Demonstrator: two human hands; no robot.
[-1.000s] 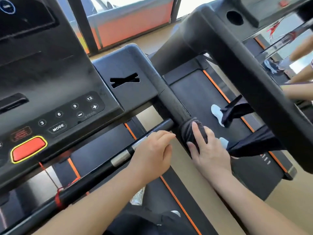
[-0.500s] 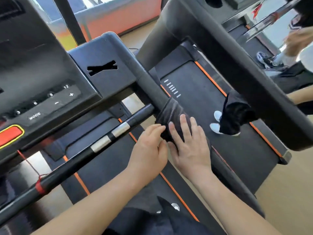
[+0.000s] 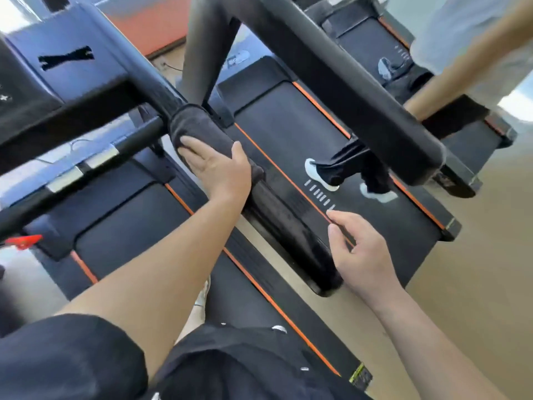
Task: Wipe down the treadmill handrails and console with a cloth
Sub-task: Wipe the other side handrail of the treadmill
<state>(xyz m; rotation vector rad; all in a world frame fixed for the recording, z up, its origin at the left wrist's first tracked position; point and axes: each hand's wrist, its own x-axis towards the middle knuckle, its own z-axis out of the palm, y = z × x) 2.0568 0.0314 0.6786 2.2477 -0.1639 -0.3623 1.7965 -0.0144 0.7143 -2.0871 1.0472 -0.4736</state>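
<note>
Looked down on a tan gym floor (image 3: 476, 284) lined with black treadmills trimmed in orange. Found the dark cloth (image 3: 199, 122) wrapped over the right handrail (image 3: 288, 226) at its far end, just short of the console (image 3: 95, 70) and right beside the joint with the front crossbar (image 3: 86, 166), itself fitted with two silver plates. Pressed the left hand (image 3: 216, 168) down on the cloth: fingers (image 3: 190, 142) straight and close together, laid flat along the near side of the rail, thumb (image 3: 239, 151) spread wide across the top of the fabric. Held the right hand (image 3: 363, 255) off the rail, just beside its bare, glossy near end, touching nothing, with fingers loosely bent and a little apart and nothing between them and the thumb. Noted a small red clip (image 3: 23, 241) at the left edge of the view, below the crossbar. Saw white shoes (image 3: 320, 174) under dark trouser legs on the neighbouring belt (image 3: 288, 134), partly hidden behind that machine's thick handrail. Caught another person's bare arm (image 3: 461, 67) in the upper right corner, blurred.
</note>
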